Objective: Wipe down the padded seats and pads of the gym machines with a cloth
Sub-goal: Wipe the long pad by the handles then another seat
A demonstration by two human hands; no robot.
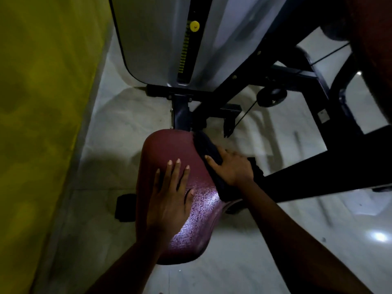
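1. Head camera: the left hand (169, 194) lies flat, fingers spread, on the maroon textured vinyl seat pad (180, 187) at centre; the right hand (230, 168) presses a dark cloth (209, 149) against its right edge.
2. Keep the bracing palm firm; sweep the cloth along the side.
3. The pad's near part shines, possibly damp.

Maroon padded seat (180, 158) seen from above, glossy patch lit near its right edge. Left hand (169, 200) laid flat on seat's left half, fingers spread. Dark cloth (206, 149) pressed against seat's right edge by right hand (232, 166). Grey weight-stack shroud (152, 39) with yellow selector pin (194, 26) beyond seat's far end. Black frame (297, 177) at right; yellow wall (42, 102) at left.
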